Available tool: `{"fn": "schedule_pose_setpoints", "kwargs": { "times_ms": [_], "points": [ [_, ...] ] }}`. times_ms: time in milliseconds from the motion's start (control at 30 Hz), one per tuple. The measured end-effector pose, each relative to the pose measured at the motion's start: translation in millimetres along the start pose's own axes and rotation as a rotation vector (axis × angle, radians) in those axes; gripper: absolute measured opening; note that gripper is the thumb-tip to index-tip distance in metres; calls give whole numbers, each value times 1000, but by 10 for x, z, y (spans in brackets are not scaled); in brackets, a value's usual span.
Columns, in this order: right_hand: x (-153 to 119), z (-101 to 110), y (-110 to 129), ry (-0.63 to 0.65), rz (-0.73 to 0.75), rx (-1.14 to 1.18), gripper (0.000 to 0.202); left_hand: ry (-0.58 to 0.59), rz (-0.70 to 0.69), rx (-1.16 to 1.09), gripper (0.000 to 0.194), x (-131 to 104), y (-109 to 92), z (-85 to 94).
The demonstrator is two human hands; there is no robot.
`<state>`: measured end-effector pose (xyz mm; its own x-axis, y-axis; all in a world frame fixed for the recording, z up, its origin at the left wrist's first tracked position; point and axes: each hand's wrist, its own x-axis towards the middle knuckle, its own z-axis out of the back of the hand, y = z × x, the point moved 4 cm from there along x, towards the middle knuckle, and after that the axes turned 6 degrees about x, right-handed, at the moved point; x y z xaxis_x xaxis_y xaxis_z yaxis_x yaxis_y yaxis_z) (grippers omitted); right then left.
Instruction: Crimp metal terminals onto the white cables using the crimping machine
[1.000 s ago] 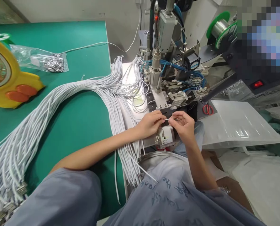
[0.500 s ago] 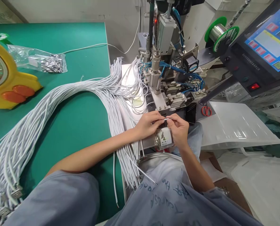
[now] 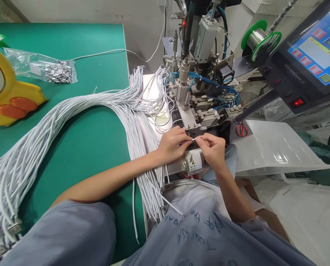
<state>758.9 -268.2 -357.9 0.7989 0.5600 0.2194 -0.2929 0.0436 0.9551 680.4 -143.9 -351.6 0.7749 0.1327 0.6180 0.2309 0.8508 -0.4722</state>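
Between my two hands is the end of a white cable (image 3: 193,140), only a short bit of it showing. My left hand (image 3: 173,145) pinches it from the left, with the forearm lying across a bundle of white cables (image 3: 134,136). On the other side, my right hand (image 3: 212,148) is closed at the cable's tip; its fingertips hide whatever is there. Both hands are just in front of a bench machine (image 3: 185,99) with metal cylinders and blue air tubes. Below them sits a clear packet with a white label (image 3: 194,161).
A green mat (image 3: 98,147) covers the table at left, bearing a bag of metal parts (image 3: 58,72) and a yellow fan (image 3: 17,96). At right are a solder wire spool (image 3: 257,38), a touch screen (image 3: 317,48), red scissors (image 3: 241,130) and a white plastic tray (image 3: 286,147).
My right hand has turned slightly and shifted a little to the right, its fingers more curled over the cable tip. The machine's upper cylinder has swung to the right.
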Motion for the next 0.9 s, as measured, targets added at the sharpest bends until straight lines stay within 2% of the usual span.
{"fn": "schedule_pose_setpoints", "kwargs": {
  "times_ms": [133,200,267,400,467,500,567,667,733,833,900],
  "points": [
    [-47,-68,-57,-149,36,106,18,75,151,-231,10,12,31,-20],
    [-35,-67,-92,-124,19,169,17,115,140,-281,9,25,48,-26],
    [11,-31,-103,-12,-7,182,17,122,26,-200,11,47,52,-8],
    [118,80,-80,269,-48,23,16,82,-352,227,21,55,3,19],
    [141,102,-71,320,-27,-59,16,75,-427,343,24,41,-14,6],
    [141,99,-71,306,-11,-81,16,80,-407,348,24,38,-15,0],
    [119,69,-79,207,14,-74,16,99,-263,267,21,37,0,-11],
    [36,-10,-117,12,-10,37,17,145,11,30,12,19,38,-42],
    [-22,-52,-156,-58,-56,114,18,194,118,-113,9,-2,57,-78],
    [-50,-32,-229,-53,-94,117,18,327,112,-194,11,-32,77,-151],
    [-25,28,-320,11,-123,62,18,422,42,-94,20,-53,94,-202]
  ]
}}
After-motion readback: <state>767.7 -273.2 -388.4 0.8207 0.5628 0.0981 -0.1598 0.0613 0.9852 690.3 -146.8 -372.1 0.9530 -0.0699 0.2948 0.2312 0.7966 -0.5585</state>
